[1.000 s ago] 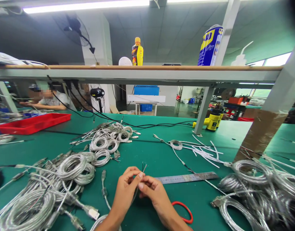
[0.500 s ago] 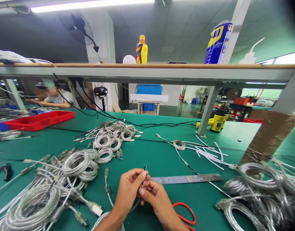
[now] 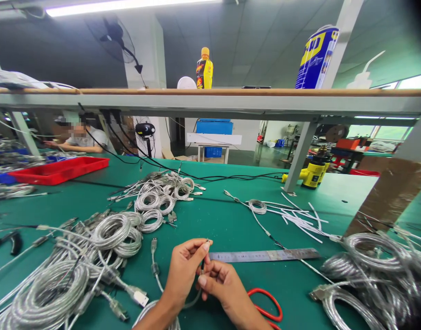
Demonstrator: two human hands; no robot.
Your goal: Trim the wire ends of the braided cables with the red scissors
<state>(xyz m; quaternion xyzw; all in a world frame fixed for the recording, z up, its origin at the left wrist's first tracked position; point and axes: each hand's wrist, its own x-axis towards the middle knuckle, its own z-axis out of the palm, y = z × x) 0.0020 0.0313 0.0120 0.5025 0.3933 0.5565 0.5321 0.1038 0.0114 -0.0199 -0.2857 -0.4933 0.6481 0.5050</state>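
Observation:
At the front middle of the bench my left hand (image 3: 185, 266) pinches the thin wire ends of a clear-jacketed cable between thumb and finger. Just below, my right hand (image 3: 224, 284) grips the same cable (image 3: 194, 300) near where its jacket stops, and a short dark stretch shows between the hands. The cable loops down under my left wrist. A USB-type plug (image 3: 154, 245) on a cable lies left of my hands. Behind my right hand, a steel ruler (image 3: 265, 255) lies flat. The red loop handle (image 3: 277, 302) of a tool sits beside my right forearm.
Coiled cables (image 3: 110, 231) pile up on the left, with more coils (image 3: 372, 252) at right. White tube pieces (image 3: 301, 217) lie beyond the ruler. A red tray (image 3: 59, 169) stands back left. A shelf (image 3: 210, 101) crosses above the bench; a person (image 3: 88, 137) sits beyond.
My left fingertips have slid up slightly over the wire ends, now nearly covering the tips. More dark length shows between my hands. The view has shifted a little.

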